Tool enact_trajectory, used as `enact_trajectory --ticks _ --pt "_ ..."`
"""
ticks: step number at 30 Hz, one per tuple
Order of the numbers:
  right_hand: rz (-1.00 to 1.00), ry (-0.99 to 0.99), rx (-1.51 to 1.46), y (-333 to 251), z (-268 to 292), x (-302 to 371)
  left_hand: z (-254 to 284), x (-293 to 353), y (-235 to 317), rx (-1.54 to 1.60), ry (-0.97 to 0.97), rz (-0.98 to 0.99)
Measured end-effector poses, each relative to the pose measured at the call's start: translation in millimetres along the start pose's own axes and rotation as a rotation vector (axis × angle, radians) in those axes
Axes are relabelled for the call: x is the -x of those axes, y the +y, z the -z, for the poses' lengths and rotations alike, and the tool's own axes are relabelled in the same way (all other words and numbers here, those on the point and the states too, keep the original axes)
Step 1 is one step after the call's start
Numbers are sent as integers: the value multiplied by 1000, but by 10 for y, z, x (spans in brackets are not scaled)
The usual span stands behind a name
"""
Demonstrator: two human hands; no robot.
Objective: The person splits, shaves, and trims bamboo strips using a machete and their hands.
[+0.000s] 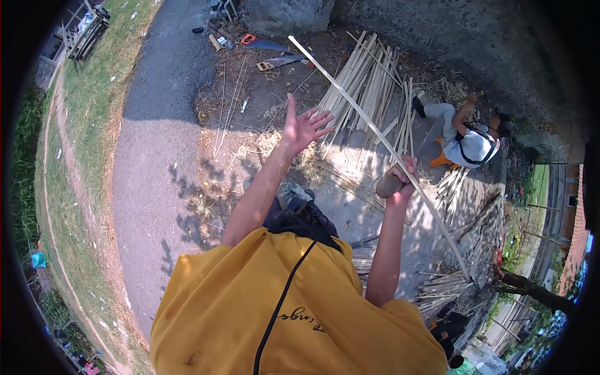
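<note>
My left hand (305, 130) is raised in front of me, palm showing and fingers spread, with nothing in it. In my right hand (405, 181) the fingers are curled round a thick, rounded brown wooden piece (389, 185), perhaps a tool handle; the rest of it is hidden. A long pale bamboo strip (356, 106) runs slantwise past the same hand, against its fingers and thumb. The strip's far end reaches up near the saws, and its other end drops toward the lower right.
Beyond my hands lies a heap of split bamboo strips (365, 75). An orange-handled saw (265, 45) and a wooden-handled saw (279, 62) lie at the back. A seated person (478, 147) works at the right, near more strips (451, 187). A paved path (147, 150) runs along the left.
</note>
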State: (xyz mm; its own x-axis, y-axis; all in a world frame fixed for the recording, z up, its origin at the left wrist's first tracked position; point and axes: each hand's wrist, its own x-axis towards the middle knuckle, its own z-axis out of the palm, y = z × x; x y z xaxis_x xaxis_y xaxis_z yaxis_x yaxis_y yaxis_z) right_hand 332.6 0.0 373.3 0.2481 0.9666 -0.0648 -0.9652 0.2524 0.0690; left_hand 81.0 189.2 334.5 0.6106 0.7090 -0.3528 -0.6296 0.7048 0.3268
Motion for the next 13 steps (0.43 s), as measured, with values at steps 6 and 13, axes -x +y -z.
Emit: enact_trajectory --ticks 6,13 --pt "-19 24 281 -52 135 301 -268 -556 -344 -128 94 172" --pt "-93 -102 359 -267 312 434 -51 -1010 -513 -211 31 197"
